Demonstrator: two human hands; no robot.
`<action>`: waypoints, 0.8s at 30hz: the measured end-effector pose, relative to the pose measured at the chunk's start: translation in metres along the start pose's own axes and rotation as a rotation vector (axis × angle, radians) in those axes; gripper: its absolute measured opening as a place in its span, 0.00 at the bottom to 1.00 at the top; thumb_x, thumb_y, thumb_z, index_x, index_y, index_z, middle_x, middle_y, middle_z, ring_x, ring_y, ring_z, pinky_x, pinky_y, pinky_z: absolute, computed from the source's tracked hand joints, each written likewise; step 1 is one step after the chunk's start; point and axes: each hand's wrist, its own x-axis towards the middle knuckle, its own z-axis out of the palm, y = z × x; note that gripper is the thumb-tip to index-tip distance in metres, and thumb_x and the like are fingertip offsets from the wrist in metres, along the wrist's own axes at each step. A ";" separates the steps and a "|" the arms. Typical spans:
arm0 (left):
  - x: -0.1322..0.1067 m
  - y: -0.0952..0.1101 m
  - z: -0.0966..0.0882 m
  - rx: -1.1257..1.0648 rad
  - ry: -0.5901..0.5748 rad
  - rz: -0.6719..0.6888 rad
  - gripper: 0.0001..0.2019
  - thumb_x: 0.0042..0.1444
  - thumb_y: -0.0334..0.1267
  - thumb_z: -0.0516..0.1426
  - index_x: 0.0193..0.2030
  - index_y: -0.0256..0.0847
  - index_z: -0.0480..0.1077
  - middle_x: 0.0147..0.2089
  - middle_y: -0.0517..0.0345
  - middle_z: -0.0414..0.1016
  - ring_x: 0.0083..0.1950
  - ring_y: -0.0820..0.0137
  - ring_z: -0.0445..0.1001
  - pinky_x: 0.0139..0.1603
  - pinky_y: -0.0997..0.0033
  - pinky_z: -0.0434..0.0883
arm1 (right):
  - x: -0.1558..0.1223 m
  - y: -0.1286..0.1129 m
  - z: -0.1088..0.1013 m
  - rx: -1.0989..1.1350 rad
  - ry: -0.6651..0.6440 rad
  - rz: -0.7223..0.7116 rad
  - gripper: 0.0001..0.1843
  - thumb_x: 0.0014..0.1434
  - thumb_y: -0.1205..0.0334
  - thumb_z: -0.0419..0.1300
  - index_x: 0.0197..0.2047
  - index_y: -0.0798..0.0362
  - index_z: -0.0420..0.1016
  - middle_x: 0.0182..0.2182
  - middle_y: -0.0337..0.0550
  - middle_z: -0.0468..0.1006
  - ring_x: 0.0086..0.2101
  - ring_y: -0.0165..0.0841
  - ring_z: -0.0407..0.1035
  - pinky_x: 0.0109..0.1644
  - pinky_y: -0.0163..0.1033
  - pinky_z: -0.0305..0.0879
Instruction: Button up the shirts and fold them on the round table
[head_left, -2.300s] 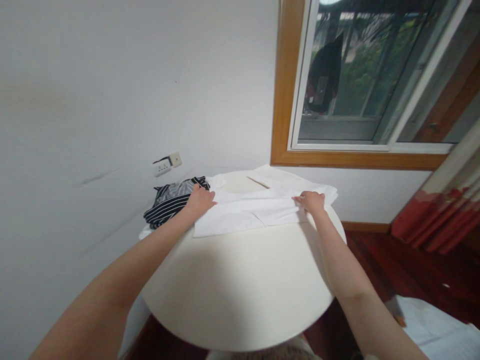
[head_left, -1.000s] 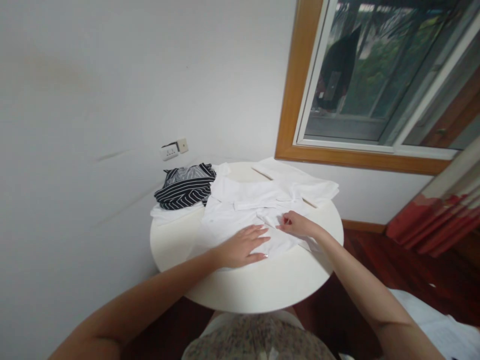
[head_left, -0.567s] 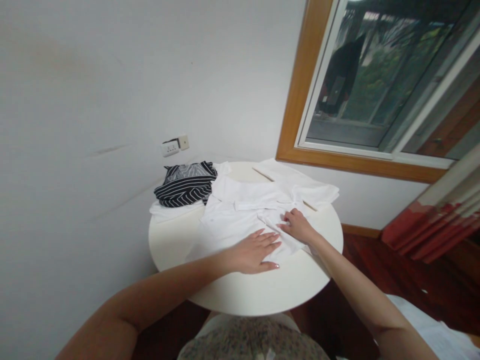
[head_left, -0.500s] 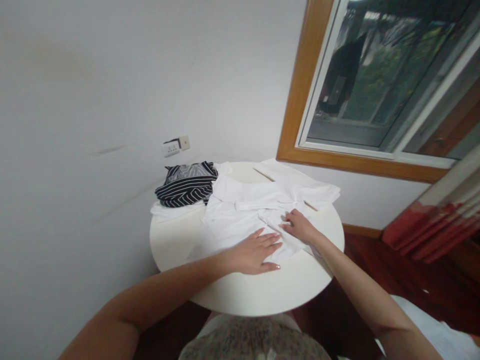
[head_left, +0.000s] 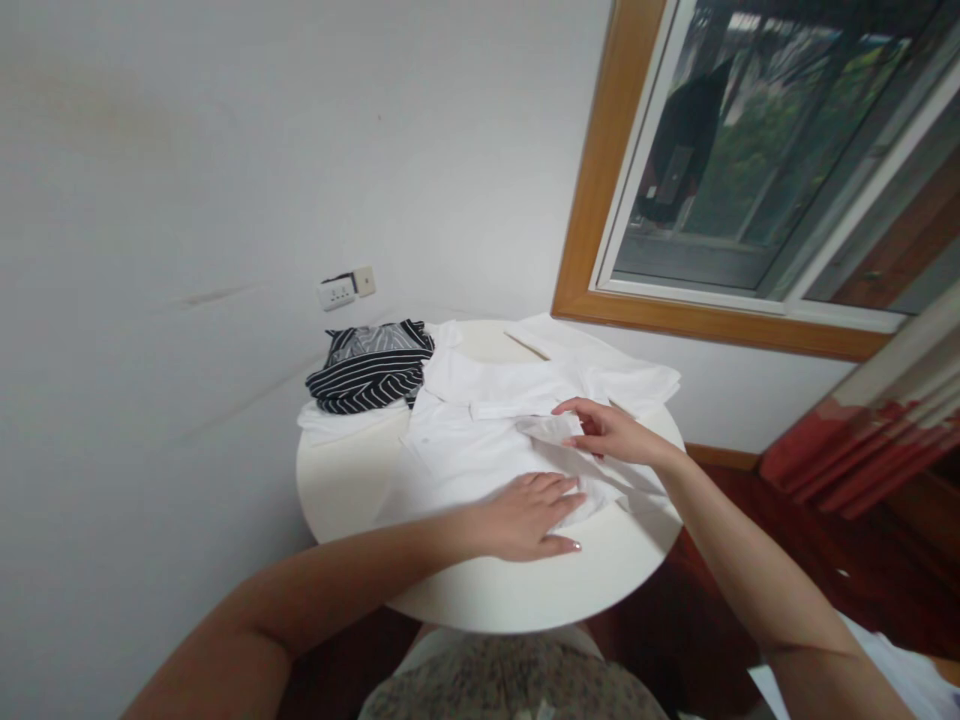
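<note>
Head view: white shirt [head_left: 465,455] lies spread on the round table [head_left: 510,600], striped garment [head_left: 367,365] just beside it. Left hand [head_left: 529,515] rests flat on the cloth, fingers slightly spread. Right hand [head_left: 611,432] is at a raised flap, thumb and index apart; can't tell if other fingers pinch it. Risks: light left-hand pressure lets the shirt skid or bunch; a hard rightward pull could carry cloth over the rim. Hidden: fabric under left palm. White-on-white blurs layer edges. White cloth [head_left: 885,655], lower right, is cut off.
</note>
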 end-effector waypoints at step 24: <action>-0.020 0.009 -0.051 -0.699 -0.155 0.107 0.19 0.63 0.50 0.50 0.51 0.43 0.74 0.48 0.52 0.78 0.49 0.69 0.76 0.52 0.73 0.69 | 0.013 0.035 0.064 0.322 -0.578 0.003 0.28 0.57 0.65 0.62 0.60 0.50 0.58 0.29 0.33 0.67 0.28 0.24 0.65 0.32 0.29 0.61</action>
